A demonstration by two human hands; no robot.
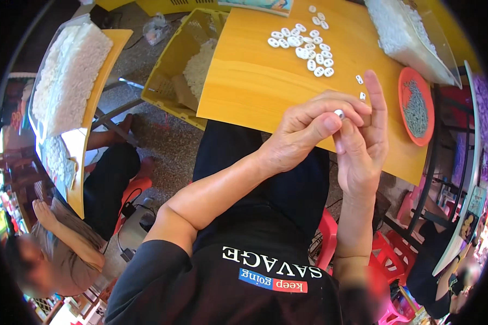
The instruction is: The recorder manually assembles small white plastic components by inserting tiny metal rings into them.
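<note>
Over the near right part of the yellow table, my left hand [307, 122] and my right hand [361, 154] meet. A small white plastic piece [339, 114] with a dark or shiny spot sits between their fingertips. My left thumb and fingers pinch it. My right thumb presses close below it, with the right index finger stretched up; its other fingers are partly hidden. Just beyond my hands lie two small white pieces, one [359, 79] farther off and one [363, 96] nearer. Farther back spreads a loose group of white oval pieces with two holes [312, 54].
An orange-red plate [404, 92] of small grey metal screws or pins [416, 114] stands at the table's right edge. Behind it is a clear bin of white pieces [404, 38]. Left of the yellow table [238, 81] stands a yellow crate [165, 67]. Other people sit on both sides.
</note>
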